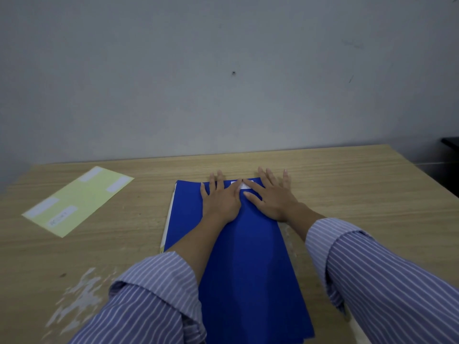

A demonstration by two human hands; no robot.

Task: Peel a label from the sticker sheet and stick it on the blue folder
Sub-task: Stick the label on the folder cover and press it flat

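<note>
The blue folder (244, 256) lies lengthwise in the middle of the wooden table. A white label (244, 185) sits on the folder near its far edge, partly covered by my fingers. My left hand (221, 198) rests flat on the folder, fingers spread, its index finger on the label's left end. Beside it, my right hand (272, 194) is also flat, index finger touching the label's right part. The pale yellow sticker sheet (78, 201) lies at the far left of the table and carries several white labels.
The wooden table (372, 189) ends at a grey wall just beyond the folder. Worn white patches mark the tabletop at the near left (82, 291). A dark piece of furniture (450, 145) stands past the table's right edge.
</note>
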